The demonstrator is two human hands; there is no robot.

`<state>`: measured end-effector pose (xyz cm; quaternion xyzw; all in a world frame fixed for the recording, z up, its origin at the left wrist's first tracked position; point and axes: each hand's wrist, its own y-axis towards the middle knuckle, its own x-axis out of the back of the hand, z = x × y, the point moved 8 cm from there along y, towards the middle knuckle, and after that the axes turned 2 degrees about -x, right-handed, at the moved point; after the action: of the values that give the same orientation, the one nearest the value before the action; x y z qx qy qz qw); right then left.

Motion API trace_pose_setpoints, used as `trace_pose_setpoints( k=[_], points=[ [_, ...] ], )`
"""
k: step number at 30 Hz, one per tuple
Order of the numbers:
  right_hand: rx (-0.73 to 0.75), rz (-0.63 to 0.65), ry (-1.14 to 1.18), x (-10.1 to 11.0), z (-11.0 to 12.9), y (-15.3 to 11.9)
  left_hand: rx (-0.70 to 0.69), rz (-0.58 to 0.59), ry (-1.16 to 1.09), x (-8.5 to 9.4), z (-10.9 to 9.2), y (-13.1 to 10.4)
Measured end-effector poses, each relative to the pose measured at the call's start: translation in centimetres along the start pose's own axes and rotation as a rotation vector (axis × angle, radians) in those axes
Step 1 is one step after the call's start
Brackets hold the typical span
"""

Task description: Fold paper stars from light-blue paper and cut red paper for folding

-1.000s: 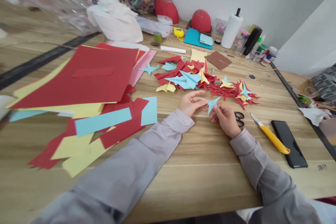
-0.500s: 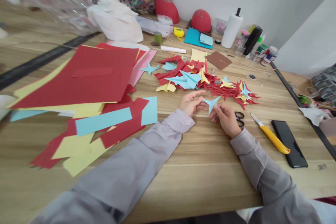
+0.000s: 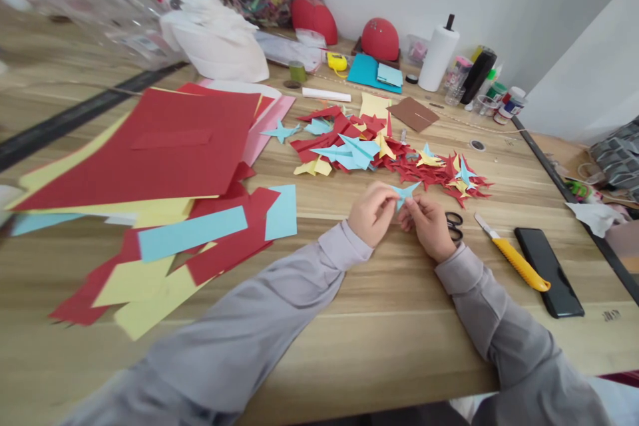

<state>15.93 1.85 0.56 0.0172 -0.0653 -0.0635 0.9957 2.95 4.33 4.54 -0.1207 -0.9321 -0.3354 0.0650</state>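
A small light-blue folded paper star (image 3: pixel 405 193) is held between my two hands, above the wooden table. My left hand (image 3: pixel 373 214) pinches its left side, fingers closed. My right hand (image 3: pixel 428 223) grips its lower right part between thumb and fingers. Just beyond my hands lies a pile of red, yellow and blue folded paper pieces (image 3: pixel 353 152). Black scissors (image 3: pixel 454 225) lie beside my right hand, partly hidden by it.
Red sheets (image 3: pixel 200 146) and cut paper strips (image 3: pixel 192 233) cover the left side. A yellow cutter (image 3: pixel 520 263) with its blade showing and a black phone (image 3: pixel 549 273) lie at the right. A white roll (image 3: pixel 438 58) and jars stand at the back.
My left hand has closed from loosely spread fingers into a pinch on the star's left side. My right hand keeps its hold. The view has shifted slightly.
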Motion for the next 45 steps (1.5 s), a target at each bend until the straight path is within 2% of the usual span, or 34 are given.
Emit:
trace_pose_setpoints(
  k=[2, 4, 13, 16, 19, 23, 25, 28, 31, 36, 42, 45],
  points=[
    [0.021, 0.004, -0.02, -0.1, 0.0, -0.1, -0.124, 0.101, 0.063, -0.9, -1.3, -0.3],
    [0.051, -0.002, -0.07, -0.2, 0.1, -0.1, -0.162, 0.123, 0.106, -1.2, -1.5, -0.5],
    [0.179, -0.109, -0.351, 0.3, 0.8, -0.6, -0.091, 0.126, 0.121, -1.5, -0.6, -0.8],
    [0.246, -0.059, -0.376, -0.2, 1.5, -0.8, -0.063, 0.141, 0.053, -1.7, -0.4, -0.7],
    [0.288, 0.003, -0.388, -0.8, 1.7, -0.9, 0.077, 0.097, -0.081, -1.6, 1.5, -0.5],
    [0.28, 0.025, -0.325, -1.0, 1.4, -1.0, 0.476, -0.043, -0.37, -1.5, 6.3, -0.7],
    [0.223, -0.055, -0.172, 0.0, 0.7, -0.8, 0.508, -0.051, -0.415, -1.5, 7.1, -0.4],
    [0.175, -0.218, -0.021, 1.9, 0.1, -0.6, 0.515, -0.048, -0.465, -1.4, 7.2, 0.0],
    [0.162, -0.26, 0.03, 2.6, 0.1, -0.3, 0.524, -0.008, -0.499, -1.6, 6.5, 0.0],
    [0.099, -0.085, 0.035, 1.0, -0.6, 0.2, 0.55, 0.071, -0.512, -2.0, 5.8, -0.2],
    [0.053, -0.022, 0.137, 0.0, -1.6, 0.0, 0.678, 0.11, -0.582, -2.2, 6.6, -1.0],
    [0.041, -0.005, 0.134, -0.3, -1.4, -0.2, 0.727, 0.097, -0.605, -2.0, 6.6, -1.3]
  ],
)
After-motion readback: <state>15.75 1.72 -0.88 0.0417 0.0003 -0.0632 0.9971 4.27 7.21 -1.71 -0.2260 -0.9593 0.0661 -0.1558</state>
